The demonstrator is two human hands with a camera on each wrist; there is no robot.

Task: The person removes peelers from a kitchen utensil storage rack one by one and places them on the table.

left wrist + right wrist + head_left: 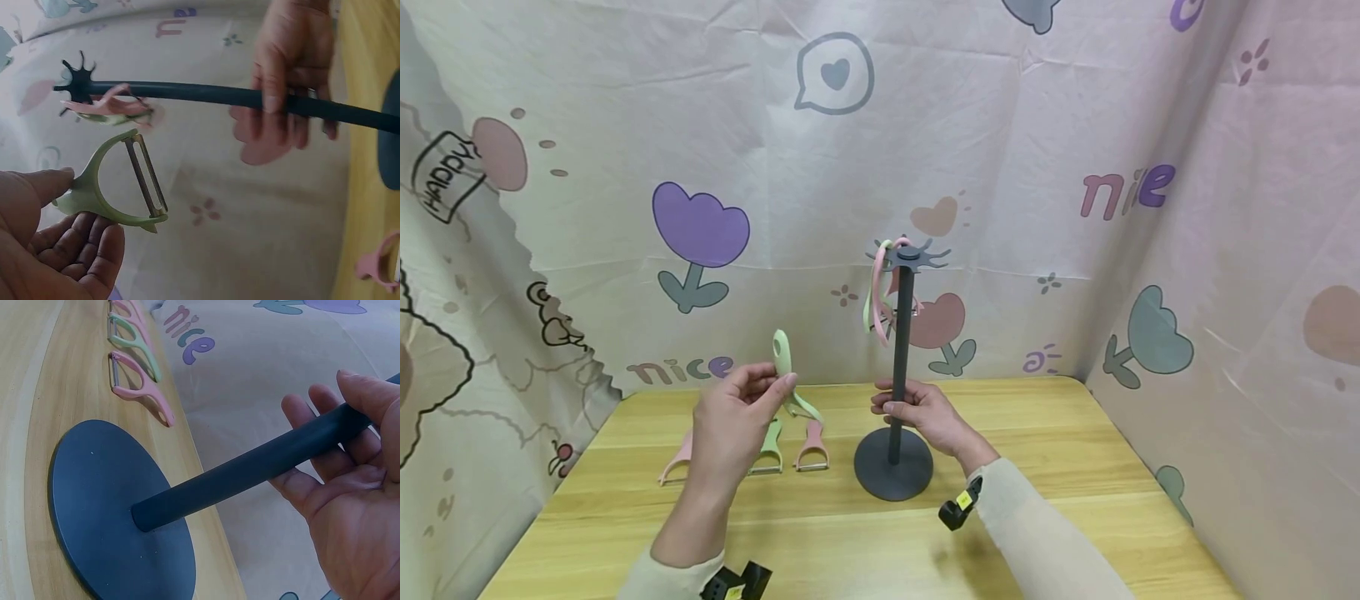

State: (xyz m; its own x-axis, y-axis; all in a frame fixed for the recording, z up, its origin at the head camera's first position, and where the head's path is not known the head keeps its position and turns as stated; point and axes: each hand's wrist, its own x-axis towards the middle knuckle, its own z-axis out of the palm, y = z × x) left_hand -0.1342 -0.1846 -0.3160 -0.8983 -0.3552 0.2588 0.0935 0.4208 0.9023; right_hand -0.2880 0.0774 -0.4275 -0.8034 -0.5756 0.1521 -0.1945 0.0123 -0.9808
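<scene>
A light green Y-shaped peeler is pinched by its handle between the thumb and fingers of my left hand, raised above the table. In the left wrist view the blade of this green peeler faces away from the palm. My right hand grips the pole of a dark grey rack low down, its round base standing on the table. From the rack's prongs at the top hang pink and green peelers, overlapping each other. The left hand and its peeler are left of the rack, apart from it.
On the wooden table left of the rack lie a pink peeler, a green peeler and another pink peeler, partly behind the left arm. A printed cloth hangs at the back and both sides.
</scene>
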